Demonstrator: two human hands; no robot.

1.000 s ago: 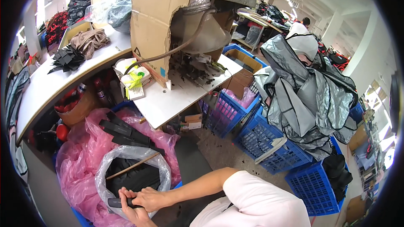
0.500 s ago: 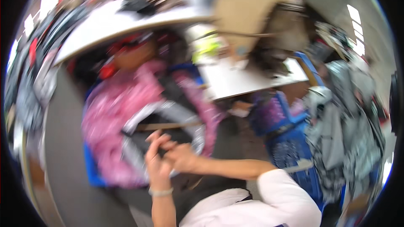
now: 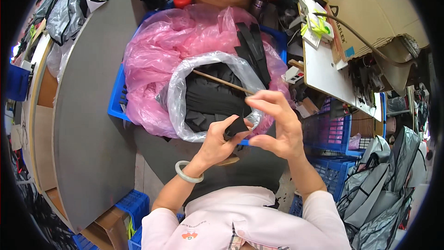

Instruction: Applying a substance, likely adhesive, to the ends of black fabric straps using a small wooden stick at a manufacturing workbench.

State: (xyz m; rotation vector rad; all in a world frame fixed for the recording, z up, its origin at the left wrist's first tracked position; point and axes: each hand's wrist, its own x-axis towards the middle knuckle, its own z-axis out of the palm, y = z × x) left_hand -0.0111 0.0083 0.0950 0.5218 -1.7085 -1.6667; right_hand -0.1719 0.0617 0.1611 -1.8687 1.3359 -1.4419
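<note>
In front of me, a clear plastic bag (image 3: 178,95) with its rim rolled open holds many flat black fabric pieces (image 3: 215,95). A thin wooden stick (image 3: 222,81) lies across its mouth. At the bag's near edge, my left hand (image 3: 217,143) is closed on a small folded black fabric piece (image 3: 237,127), pinched between thumb and fingers. Just to its right, my right hand (image 3: 282,132) is open, thumb and fingers spread in a curve with nothing between them. Its index fingertip is near the stick's right end; whether they touch I cannot tell.
Pink plastic sheeting (image 3: 152,51) lines the blue crate (image 3: 116,93) around the bag, with black strips (image 3: 254,51) on it. A grey panel (image 3: 99,111) stands at left. At right are a white table (image 3: 326,76), blue baskets (image 3: 326,176) and grey silvery covers (image 3: 384,180).
The view has turned and sharpened, bringing the crate towards the middle. My hands, together and blurred before, are now apart. The black fabric piece now shows in my left hand.
</note>
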